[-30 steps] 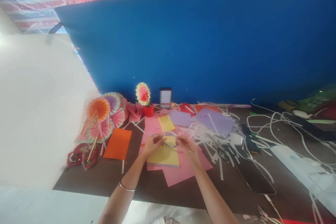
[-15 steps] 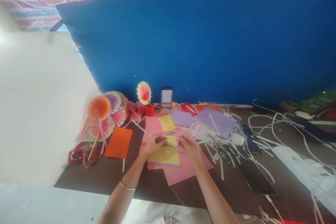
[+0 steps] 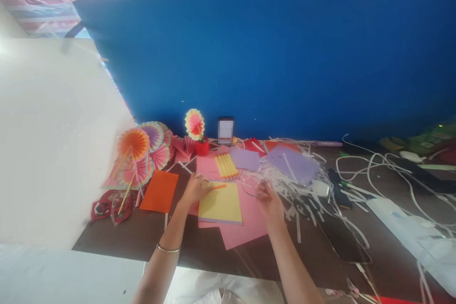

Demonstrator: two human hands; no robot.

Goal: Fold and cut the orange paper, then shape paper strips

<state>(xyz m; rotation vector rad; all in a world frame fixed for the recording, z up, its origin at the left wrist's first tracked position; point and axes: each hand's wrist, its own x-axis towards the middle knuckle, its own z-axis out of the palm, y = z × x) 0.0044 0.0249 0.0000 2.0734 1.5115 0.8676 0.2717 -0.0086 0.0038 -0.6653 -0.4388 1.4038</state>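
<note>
Bent over the top left corner of the yellow paper sheet [image 3: 221, 204], my left hand [image 3: 195, 190] has its fingers pressed together on an orange paper strip [image 3: 220, 186] along the sheet's upper edge. My right hand [image 3: 270, 198] grips a thin clear ring [image 3: 244, 186] that looks like a roll of tape, held over the pink paper [image 3: 231, 238]. Just beyond the yellow sheet lies a pleated yellow paper piece [image 3: 226, 166] with orange edges.
Paper fans [image 3: 133, 145] and an orange sheet [image 3: 160, 192] lie left. At the back stand a fan in a red pot [image 3: 202, 147] and a small screen [image 3: 225, 131]. White strips [image 3: 281, 180], purple paper [image 3: 292, 164], scissors [image 3: 302, 206], a phone [image 3: 345, 237] and cables [image 3: 374, 175] crowd the right.
My hands have moved apart. The right hand carried the ring rightward off the yellow sheet, and the left hand let go of it and shifted left, uncovering more of the orange strip.
</note>
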